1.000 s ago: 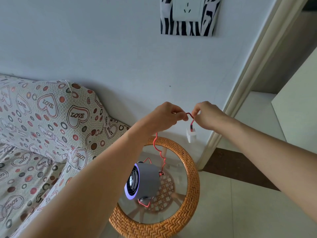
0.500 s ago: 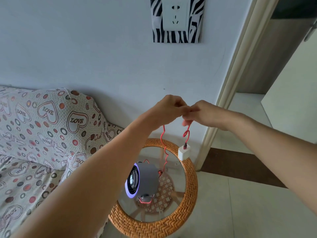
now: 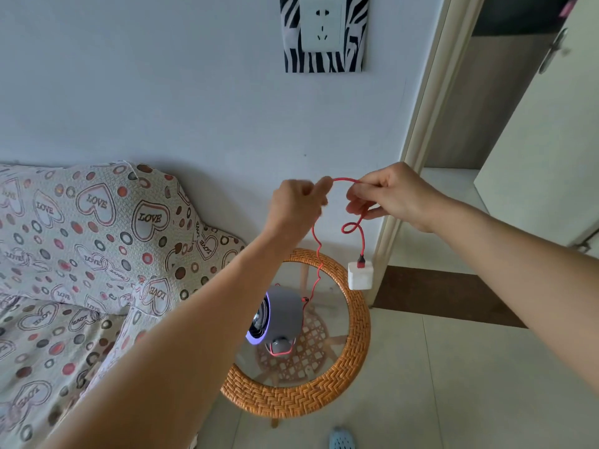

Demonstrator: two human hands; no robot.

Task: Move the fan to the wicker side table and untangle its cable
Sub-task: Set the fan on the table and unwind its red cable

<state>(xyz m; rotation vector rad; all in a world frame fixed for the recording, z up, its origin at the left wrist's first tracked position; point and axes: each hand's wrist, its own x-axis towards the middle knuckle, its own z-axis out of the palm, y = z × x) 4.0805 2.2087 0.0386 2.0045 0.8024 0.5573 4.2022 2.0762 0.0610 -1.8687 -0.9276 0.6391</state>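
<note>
A small grey fan [image 3: 281, 314] with a glowing violet ring stands on the glass top of the round wicker side table [image 3: 359, 322]. Its thin red cable [image 3: 346, 180] rises from the fan's back to my hands, which hold it above the table. My left hand [image 3: 296, 205] pinches the cable on the fan's side. My right hand [image 3: 393, 196] pinches it a short way along. Below my right hand the cable makes one small loop and ends in a white plug adapter [image 3: 360, 275] that hangs free over the table's far rim.
A sofa [image 3: 90, 247] with a heart-print cover stands left of the table. On the wall above is a white socket [image 3: 321, 24] in a zebra-striped frame. A door frame [image 3: 431, 102] and open doorway lie to the right. A blue slipper [image 3: 342, 440] is on the tiled floor.
My hands have drawn apart, with a short arc of cable now stretched between them. The adapter hangs lower on a longer free end, with one small loop left in it.
</note>
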